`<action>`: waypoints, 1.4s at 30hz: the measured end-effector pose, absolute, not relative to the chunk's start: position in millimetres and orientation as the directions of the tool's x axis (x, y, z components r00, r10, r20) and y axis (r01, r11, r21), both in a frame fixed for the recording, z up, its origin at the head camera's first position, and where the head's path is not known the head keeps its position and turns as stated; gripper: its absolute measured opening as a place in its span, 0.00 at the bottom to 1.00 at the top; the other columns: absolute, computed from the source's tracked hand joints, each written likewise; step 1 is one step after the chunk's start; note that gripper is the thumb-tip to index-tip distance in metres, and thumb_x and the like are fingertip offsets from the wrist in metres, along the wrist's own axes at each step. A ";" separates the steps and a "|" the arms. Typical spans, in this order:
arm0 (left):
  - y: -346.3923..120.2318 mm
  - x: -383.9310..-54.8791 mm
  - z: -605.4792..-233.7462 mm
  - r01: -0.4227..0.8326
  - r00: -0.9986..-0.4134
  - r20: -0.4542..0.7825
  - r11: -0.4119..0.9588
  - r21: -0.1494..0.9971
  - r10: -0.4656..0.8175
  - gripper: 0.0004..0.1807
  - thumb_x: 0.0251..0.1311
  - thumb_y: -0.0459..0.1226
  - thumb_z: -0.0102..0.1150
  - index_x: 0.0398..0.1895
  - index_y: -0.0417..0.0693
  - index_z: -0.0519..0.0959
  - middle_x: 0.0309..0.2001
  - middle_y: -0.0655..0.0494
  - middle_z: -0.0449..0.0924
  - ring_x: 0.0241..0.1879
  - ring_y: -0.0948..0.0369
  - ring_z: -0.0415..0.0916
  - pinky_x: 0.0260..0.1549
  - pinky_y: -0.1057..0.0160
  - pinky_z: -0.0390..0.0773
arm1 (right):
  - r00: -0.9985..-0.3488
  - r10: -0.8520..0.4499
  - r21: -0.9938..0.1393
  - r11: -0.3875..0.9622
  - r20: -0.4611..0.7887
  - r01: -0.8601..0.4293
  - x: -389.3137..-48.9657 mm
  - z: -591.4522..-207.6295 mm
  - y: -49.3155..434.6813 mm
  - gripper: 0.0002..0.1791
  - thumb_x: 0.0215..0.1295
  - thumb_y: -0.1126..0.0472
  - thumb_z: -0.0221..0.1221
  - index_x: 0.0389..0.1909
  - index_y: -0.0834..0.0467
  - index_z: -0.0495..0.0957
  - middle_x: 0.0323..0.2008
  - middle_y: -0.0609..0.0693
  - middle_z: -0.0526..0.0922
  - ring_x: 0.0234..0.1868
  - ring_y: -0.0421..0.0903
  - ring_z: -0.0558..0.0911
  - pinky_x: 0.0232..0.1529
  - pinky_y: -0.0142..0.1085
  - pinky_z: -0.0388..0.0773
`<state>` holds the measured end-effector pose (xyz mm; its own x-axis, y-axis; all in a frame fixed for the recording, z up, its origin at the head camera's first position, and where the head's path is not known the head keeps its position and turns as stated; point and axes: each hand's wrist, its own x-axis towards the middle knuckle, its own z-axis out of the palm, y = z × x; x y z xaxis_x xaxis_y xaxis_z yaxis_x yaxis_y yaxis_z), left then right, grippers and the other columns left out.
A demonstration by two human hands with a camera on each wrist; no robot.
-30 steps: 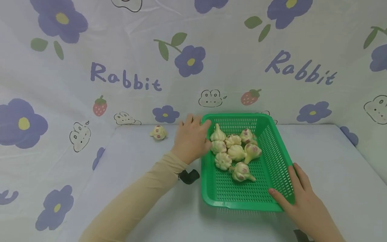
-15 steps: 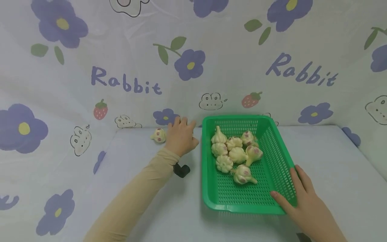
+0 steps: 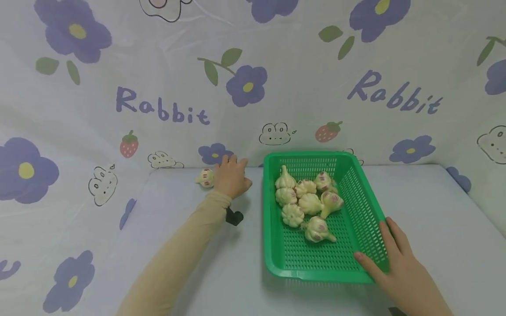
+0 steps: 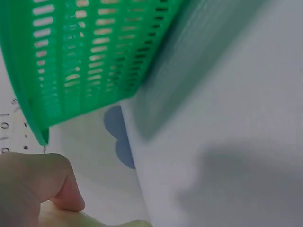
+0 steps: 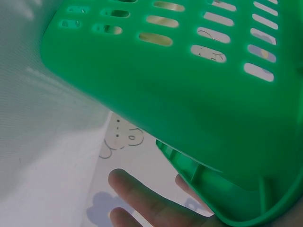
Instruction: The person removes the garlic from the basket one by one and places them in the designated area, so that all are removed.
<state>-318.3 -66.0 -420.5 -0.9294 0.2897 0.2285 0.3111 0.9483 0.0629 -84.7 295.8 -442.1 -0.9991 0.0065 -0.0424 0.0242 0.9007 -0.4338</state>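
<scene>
The basket (image 3: 316, 275) is bright green with a slotted pattern, and the garlic bulbs (image 3: 310, 203) are creamy white with purplish marks. Purple yellow-centred flowers (image 3: 242, 94), red strawberries (image 3: 128, 149), green leaves (image 3: 231, 57) and black-outlined rabbits (image 3: 275, 139) pattern the white backdrop (image 3: 300, 74). The sleeve (image 3: 182, 254) is plain beige; the dimly lit tabletop (image 3: 415, 197) looks white, perhaps faintly lilac.

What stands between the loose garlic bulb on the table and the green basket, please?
In the head view, the left hand, apparently pinching another bulb, is between them, just right of the loose garlic bulb. Beyond it, nothing visible blocks the way except the raised left wall of the green basket.
</scene>
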 end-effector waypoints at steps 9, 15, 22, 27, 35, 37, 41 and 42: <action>-71.8 -342.5 -442.8 0.234 -0.969 0.090 0.972 0.033 0.230 0.34 0.62 0.48 0.65 0.71 0.52 0.73 0.63 0.43 0.77 0.63 0.43 0.70 0.58 0.38 0.76 | -0.996 0.023 -0.414 0.908 -0.086 0.056 -85.7 -439.9 295.9 0.59 0.74 0.31 0.51 0.83 0.65 0.32 0.82 0.68 0.34 0.66 0.80 0.68 0.44 0.69 0.78; -70.9 -352.8 -453.1 0.211 -0.974 0.092 0.977 0.013 0.209 0.33 0.61 0.49 0.65 0.70 0.52 0.74 0.61 0.44 0.79 0.63 0.44 0.71 0.59 0.37 0.75 | -0.997 0.027 -0.417 0.907 -0.073 0.055 -87.1 -443.0 297.1 0.59 0.73 0.30 0.51 0.83 0.64 0.32 0.82 0.68 0.35 0.65 0.80 0.69 0.44 0.69 0.77; -72.0 -359.9 -456.3 0.188 -0.980 0.078 0.982 0.027 0.186 0.34 0.62 0.51 0.66 0.71 0.52 0.74 0.63 0.42 0.78 0.65 0.42 0.69 0.63 0.35 0.72 | -0.997 0.028 -0.413 0.909 -0.069 0.054 -87.9 -445.0 298.2 0.60 0.73 0.29 0.51 0.83 0.63 0.31 0.83 0.67 0.34 0.63 0.80 0.71 0.42 0.69 0.78; -75.6 -366.4 -460.3 0.182 -0.982 0.058 0.982 0.050 0.179 0.34 0.62 0.51 0.66 0.71 0.50 0.74 0.64 0.41 0.77 0.66 0.42 0.69 0.62 0.36 0.73 | -0.997 0.023 -0.412 0.910 -0.075 0.052 -90.0 -442.9 297.1 0.60 0.73 0.29 0.50 0.83 0.63 0.31 0.82 0.68 0.34 0.64 0.81 0.69 0.43 0.69 0.78; -78.2 -370.8 -471.2 0.172 -0.984 0.061 0.983 0.059 0.168 0.34 0.61 0.50 0.66 0.69 0.48 0.75 0.65 0.39 0.76 0.66 0.41 0.68 0.64 0.36 0.72 | -0.998 0.027 -0.410 0.911 -0.063 0.050 -91.6 -442.4 296.1 0.59 0.73 0.30 0.52 0.83 0.64 0.32 0.82 0.68 0.35 0.66 0.81 0.68 0.46 0.70 0.77; -77.5 -369.6 -472.5 0.168 -0.985 0.055 0.984 0.055 0.165 0.34 0.60 0.50 0.66 0.69 0.48 0.75 0.65 0.39 0.76 0.65 0.42 0.69 0.64 0.37 0.72 | -0.998 0.029 -0.411 0.910 -0.063 0.052 -91.0 -443.5 296.8 0.59 0.73 0.31 0.52 0.83 0.65 0.33 0.82 0.69 0.36 0.66 0.81 0.67 0.44 0.69 0.78; -76.0 -365.9 -473.3 0.159 -0.987 0.048 0.986 0.059 0.156 0.33 0.61 0.50 0.67 0.68 0.47 0.76 0.63 0.37 0.76 0.65 0.41 0.69 0.61 0.38 0.74 | -0.997 0.028 -0.414 0.909 -0.067 0.054 -90.7 -447.2 298.4 0.59 0.74 0.31 0.52 0.83 0.66 0.33 0.82 0.70 0.36 0.66 0.82 0.66 0.42 0.68 0.79; -75.8 -365.2 -473.8 0.158 -0.987 0.046 0.986 0.060 0.156 0.33 0.62 0.50 0.67 0.69 0.47 0.75 0.64 0.37 0.75 0.65 0.41 0.68 0.61 0.38 0.74 | -0.997 0.029 -0.416 0.908 -0.067 0.055 -90.6 -448.3 298.6 0.59 0.74 0.31 0.52 0.83 0.66 0.33 0.81 0.71 0.36 0.66 0.82 0.65 0.42 0.69 0.79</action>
<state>-365.2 -75.8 -473.8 -0.9868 0.1557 0.0455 0.1583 0.9856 0.0596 -90.6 298.6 -448.3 -0.9973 0.0291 -0.0672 0.0545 0.9076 -0.4163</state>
